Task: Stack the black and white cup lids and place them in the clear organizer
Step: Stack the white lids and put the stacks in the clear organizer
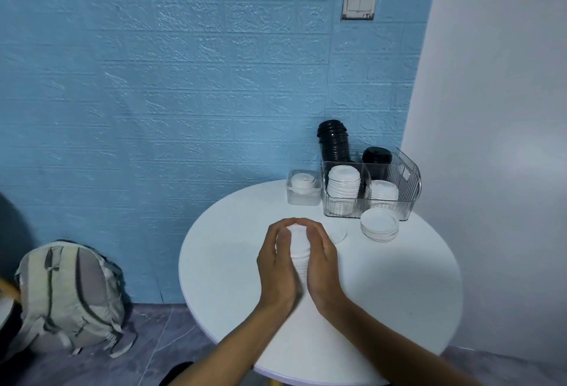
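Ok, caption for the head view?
Both hands grip a white lid stack before the clear plastic organizer.

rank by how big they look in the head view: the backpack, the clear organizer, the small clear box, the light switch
1. backpack, the largest by far
2. clear organizer
3 and 4. small clear box and light switch look about alike; the switch sits farther away on the wall, so I would not rank these two.
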Demonstrator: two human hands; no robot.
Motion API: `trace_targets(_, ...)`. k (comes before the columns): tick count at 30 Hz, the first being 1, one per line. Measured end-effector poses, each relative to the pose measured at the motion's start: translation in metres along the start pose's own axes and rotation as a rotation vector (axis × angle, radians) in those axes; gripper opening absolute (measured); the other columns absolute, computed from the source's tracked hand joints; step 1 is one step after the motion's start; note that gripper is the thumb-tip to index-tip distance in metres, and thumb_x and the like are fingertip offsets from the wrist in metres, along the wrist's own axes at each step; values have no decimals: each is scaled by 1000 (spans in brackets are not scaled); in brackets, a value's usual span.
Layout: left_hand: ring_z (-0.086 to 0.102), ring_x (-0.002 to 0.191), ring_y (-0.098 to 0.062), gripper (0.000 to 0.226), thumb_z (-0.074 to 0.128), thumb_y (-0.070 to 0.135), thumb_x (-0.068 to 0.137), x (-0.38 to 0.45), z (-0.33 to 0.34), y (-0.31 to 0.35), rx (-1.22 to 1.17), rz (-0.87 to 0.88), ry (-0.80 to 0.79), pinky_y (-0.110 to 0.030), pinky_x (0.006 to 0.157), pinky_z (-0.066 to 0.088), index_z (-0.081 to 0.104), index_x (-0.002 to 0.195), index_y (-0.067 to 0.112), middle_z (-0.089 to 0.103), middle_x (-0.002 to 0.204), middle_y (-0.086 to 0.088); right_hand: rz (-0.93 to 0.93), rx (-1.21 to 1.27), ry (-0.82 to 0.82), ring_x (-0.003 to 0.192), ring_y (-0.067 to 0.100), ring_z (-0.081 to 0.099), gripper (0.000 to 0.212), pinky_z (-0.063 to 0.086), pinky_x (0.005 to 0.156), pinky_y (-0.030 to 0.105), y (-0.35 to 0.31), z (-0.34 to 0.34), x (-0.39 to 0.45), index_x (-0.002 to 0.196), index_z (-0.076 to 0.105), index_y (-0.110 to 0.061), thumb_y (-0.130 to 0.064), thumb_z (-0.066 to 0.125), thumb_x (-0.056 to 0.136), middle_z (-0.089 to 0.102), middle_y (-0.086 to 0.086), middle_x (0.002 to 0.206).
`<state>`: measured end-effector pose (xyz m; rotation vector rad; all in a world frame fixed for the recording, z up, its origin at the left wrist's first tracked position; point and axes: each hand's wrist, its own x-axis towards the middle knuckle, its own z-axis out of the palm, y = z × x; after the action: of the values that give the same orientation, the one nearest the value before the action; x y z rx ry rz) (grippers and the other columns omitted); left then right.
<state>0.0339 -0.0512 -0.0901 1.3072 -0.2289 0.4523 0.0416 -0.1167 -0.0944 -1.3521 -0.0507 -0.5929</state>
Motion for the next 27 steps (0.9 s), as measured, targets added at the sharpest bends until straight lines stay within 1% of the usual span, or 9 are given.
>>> trace_targets(3, 68, 103, -12, 25, 46, 25, 98, 0, -1, -1, 22, 5, -9, -20, 90, 50, 71, 103, 21, 75, 103, 8, -21, -10, -5, 104, 15, 68, 32, 50, 96, 27, 2, -1, -2, 102, 71, -13, -6, 41, 106, 75, -2, 103)
trace_targets(7, 68, 102, -14, 24, 47, 25, 97, 1, -1, -3, 40, -14, -6, -29, 93, 51, 71, 100, 22, 75, 101, 7, -53, -11, -23, 102, 12, 68, 30, 49, 91, 20, 6, -3, 0, 103, 70, -13, -10, 41, 104, 75, -3, 102)
trace_targets(10, 68, 101, -15, 23, 48, 25, 97, 1, -1, -4, 44, -25, 13, -32, 92, 51, 71, 100, 23, 75, 100, 8, -55, 5, -47, 99, 10, 67, 30, 48, 90, 18, 7, -3, 0, 103, 69, -8, -5, 39, 106, 74, -4, 101)
trace_targets(13, 68, 102, -16, 24, 48, 14, 103, 2, -1, -6, 51, -43, 17, -36, 93, 52, 70, 100, 22, 75, 100, 7, -42, 57, -71, 95, 7, 66, 27, 48, 88, 16, 6, -2, 1, 100, 67, -9, -6, 40, 105, 73, -9, 96)
trace_targets(17, 68, 104, -16, 23, 48, 14, 106, 1, -1, -4, 46, -57, 7, -35, 95, 51, 70, 105, 18, 75, 104, 5, -17, 33, -149, 95, 3, 66, 31, 47, 87, 14, 0, -8, 1, 102, 65, -12, 0, 37, 107, 73, -13, 95)
trace_targets(19, 68, 105, -15, 21, 50, 24, 103, 0, -2, -3, 27, -55, -3, -34, 94, 51, 70, 106, 19, 75, 105, 6, 1, -49, -211, 101, 3, 66, 29, 45, 90, 14, -4, -17, 9, 106, 67, -13, -4, 39, 107, 74, -14, 101)
trace_targets(21, 67, 105, -12, 25, 49, 33, 98, 0, -2, -2, 12, -65, -15, -31, 92, 49, 70, 106, 23, 74, 107, 8, 44, -178, -244, 111, 7, 65, 28, 45, 96, 18, -8, -32, 29, 111, 69, -19, -12, 43, 108, 73, -12, 111)
trace_targets(24, 65, 104, -6, 25, 49, 37, 95, 1, -1, -1, 6, -91, -11, -26, 89, 44, 70, 105, 27, 73, 108, 15, 82, -395, -197, 117, 14, 60, 20, 42, 99, 19, -5, -59, 67, 115, 68, -23, -19, 51, 105, 68, -4, 124)
trace_targets(27, 65, 106, -8, 23, 50, 39, 94, 2, -1, -2, -5, -101, -15, -27, 90, 45, 71, 101, 35, 73, 109, 15, 81, -732, -277, 127, 16, 54, 30, 33, 103, 19, 6, -82, 91, 129, 65, -19, -25, 63, 100, 60, 1, 137)
